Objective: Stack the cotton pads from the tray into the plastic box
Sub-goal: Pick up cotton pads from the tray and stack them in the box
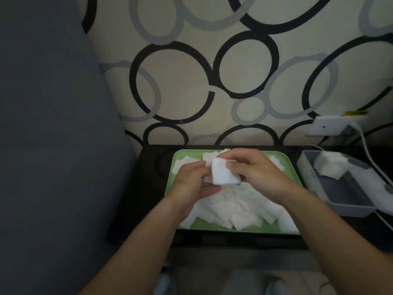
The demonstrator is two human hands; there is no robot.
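A green tray (pixel 170 182) on a dark table holds a loose heap of white square cotton pads (pixel 231 211). Above the tray, both hands hold a small stack of pads (pixel 223 173). My right hand (pixel 257 173) pinches the stack from the right with thumb and fingers. My left hand (pixel 191 184) grips its left side, fingers curled round the pads. To the right stands the clear plastic box (pixel 340 194), with a pile of pads (pixel 330 165) at its far end.
A dark low table (pixel 148 167) carries the tray and box against a wall patterned with rings. A grey sofa (pixel 53 145) fills the left. A wall socket (pixel 331 125) with white cables (pixel 368 154) lies beyond the box. My knees show at the bottom.
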